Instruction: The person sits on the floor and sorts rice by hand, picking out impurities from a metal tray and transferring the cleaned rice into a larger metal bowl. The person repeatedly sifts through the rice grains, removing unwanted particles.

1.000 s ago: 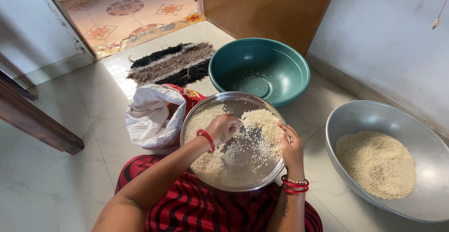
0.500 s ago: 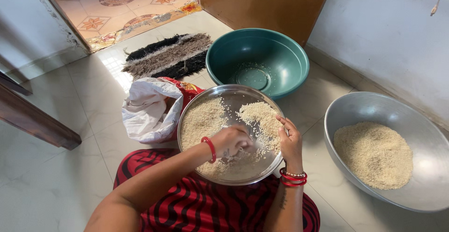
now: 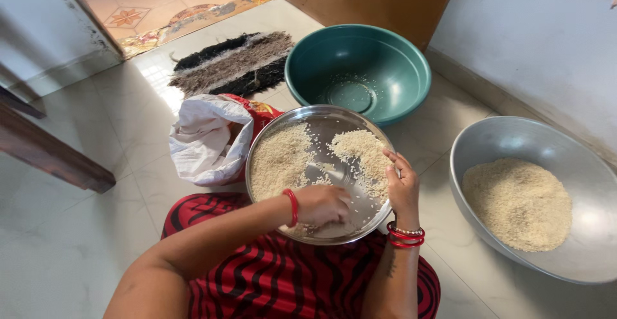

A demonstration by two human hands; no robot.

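Tiled floor (image 3: 96, 229) — doormat (image 3: 231, 65), green basin (image 3: 411, 75) — steel plate (image 3: 321, 116) on lap.

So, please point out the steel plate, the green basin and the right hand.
steel plate (image 3: 334, 118), head view, bare far rim.
green basin (image 3: 392, 62), head view, inner right wall.
right hand (image 3: 402, 187), head view, back of the hand.

A round shiny metal plate (image 3: 319, 118) is sitting on the lap, holding white rice (image 3: 280, 158) in two piles, left and right.
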